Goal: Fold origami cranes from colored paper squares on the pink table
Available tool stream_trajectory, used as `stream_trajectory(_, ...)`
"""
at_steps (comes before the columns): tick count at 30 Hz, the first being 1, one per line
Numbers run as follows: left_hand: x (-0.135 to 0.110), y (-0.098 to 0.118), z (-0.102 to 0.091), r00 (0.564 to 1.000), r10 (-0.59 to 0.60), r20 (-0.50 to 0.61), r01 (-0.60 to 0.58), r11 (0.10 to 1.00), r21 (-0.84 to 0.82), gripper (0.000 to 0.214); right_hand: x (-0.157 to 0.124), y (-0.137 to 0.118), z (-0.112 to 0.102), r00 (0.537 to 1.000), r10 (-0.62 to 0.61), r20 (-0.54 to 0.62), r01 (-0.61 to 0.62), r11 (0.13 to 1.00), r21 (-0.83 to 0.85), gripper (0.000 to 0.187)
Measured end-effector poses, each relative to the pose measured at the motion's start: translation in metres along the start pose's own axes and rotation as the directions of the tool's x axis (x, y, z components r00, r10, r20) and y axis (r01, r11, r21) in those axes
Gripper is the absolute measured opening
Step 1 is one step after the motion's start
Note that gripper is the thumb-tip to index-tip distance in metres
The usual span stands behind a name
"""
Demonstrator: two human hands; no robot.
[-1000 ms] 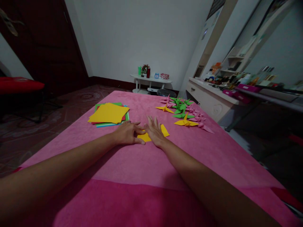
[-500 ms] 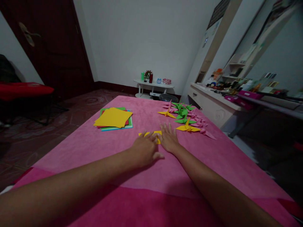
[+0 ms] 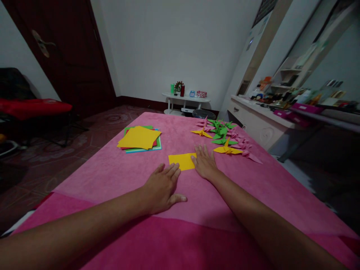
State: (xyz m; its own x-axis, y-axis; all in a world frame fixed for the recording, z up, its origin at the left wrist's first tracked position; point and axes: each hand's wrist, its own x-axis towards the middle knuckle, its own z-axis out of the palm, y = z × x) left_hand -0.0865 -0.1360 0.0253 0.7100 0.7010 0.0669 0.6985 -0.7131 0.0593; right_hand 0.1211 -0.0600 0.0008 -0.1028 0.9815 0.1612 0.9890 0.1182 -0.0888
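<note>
A folded yellow paper (image 3: 182, 161) lies flat on the pink cloth (image 3: 112, 176). My right hand (image 3: 204, 165) rests flat on the cloth with fingers spread, its edge touching the paper's right side. My left hand (image 3: 161, 187) lies open, palm down, just in front of the paper, fingertips close to its near edge and thumb out to the right. Neither hand holds anything.
A stack of coloured paper sheets (image 3: 140, 138), yellow on top, sits to the left. Several folded paper cranes (image 3: 225, 138) in yellow, green and pink lie to the right. A dresser (image 3: 261, 123) stands right, a small white table (image 3: 185, 101) behind, a dark door (image 3: 62, 56) left.
My left hand has slid back toward me off the yellow paper, uncovering it. My right hand has shifted to the paper's right edge. The camera view has tilted up a little.
</note>
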Motion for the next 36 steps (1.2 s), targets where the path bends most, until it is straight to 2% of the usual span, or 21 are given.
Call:
stream_trajectory(1,-0.001,-0.001,0.001,1.000,0.003,-0.008,-0.003,1.000,-0.001,0.088,-0.004,-0.007,-0.003,0.999,-0.019,-0.044,0.019,1.000,0.003,0.059)
stream_trajectory(3,-0.002,-0.002,0.004,0.999,0.017,-0.031,-0.017,1.000,-0.012,0.086,-0.014,-0.028,-0.007,0.983,-0.145,-0.109,0.151,0.987,0.054,0.061)
stream_trajectory(4,-0.001,-0.003,0.007,0.999,0.029,-0.046,-0.030,0.999,-0.019,0.082,-0.020,-0.040,-0.008,0.973,-0.211,-0.098,0.222,0.968,0.120,0.062)
stream_trajectory(6,0.000,-0.004,0.012,0.995,0.049,-0.082,-0.051,0.998,-0.025,0.072,-0.033,-0.065,-0.009,0.936,-0.352,-0.001,0.338,0.897,0.286,0.070)
stream_trajectory(9,-0.001,-0.006,0.015,0.993,0.053,-0.106,-0.056,0.998,-0.019,0.062,-0.046,-0.085,-0.009,0.920,-0.386,0.066,0.323,0.844,0.428,0.082)
stream_trajectory(12,-0.001,-0.005,0.011,0.996,0.061,-0.068,-0.063,0.998,-0.018,0.071,-0.050,-0.070,-0.012,0.908,-0.396,0.135,0.308,0.851,0.424,0.083)
stream_trajectory(14,-0.001,-0.005,0.008,0.998,0.044,-0.044,-0.044,0.999,-0.010,0.079,-0.051,-0.045,-0.014,0.912,-0.381,0.149,0.311,0.883,0.353,0.084)
stream_trajectory(17,-0.004,-0.008,0.006,1.000,0.015,-0.023,-0.015,1.000,0.013,0.082,-0.052,-0.003,-0.016,0.943,-0.304,0.138,0.268,0.936,0.228,0.092)
stream_trajectory(20,-0.007,-0.012,-0.003,1.000,0.016,-0.026,-0.016,0.999,0.036,0.080,-0.053,0.026,-0.018,0.953,-0.254,0.167,0.232,0.963,0.139,0.088)
stream_trajectory(23,-0.002,-0.007,-0.021,0.999,0.003,-0.037,0.000,0.998,0.062,0.069,-0.054,0.035,-0.019,0.951,-0.250,0.184,0.237,0.967,0.090,0.082)
stream_trajectory(26,0.016,0.010,-0.032,0.996,0.013,-0.087,-0.009,0.999,0.048,0.067,-0.055,0.035,-0.018,0.953,-0.245,0.177,0.240,0.970,0.049,0.078)
stream_trajectory(29,0.042,0.030,-0.020,0.973,0.115,-0.200,-0.131,0.989,-0.068,0.078,-0.055,0.034,-0.016,0.955,-0.238,0.177,0.237,0.971,0.026,0.072)
stream_trajectory(31,0.057,0.037,-0.003,0.968,0.177,-0.175,-0.206,0.965,-0.161,0.092,-0.054,0.034,-0.014,0.954,-0.240,0.182,0.239,0.971,0.028,0.069)
stream_trajectory(33,0.063,0.036,0.013,0.981,0.129,-0.143,-0.160,0.960,-0.231,0.104,-0.053,0.036,-0.012,0.952,-0.243,0.189,0.242,0.970,0.027,0.067)
stream_trajectory(36,0.054,0.025,0.025,0.987,0.127,-0.098,-0.148,0.956,-0.253,0.098,-0.051,0.040,-0.008,0.951,-0.239,0.198,0.244,0.970,0.000,0.066)
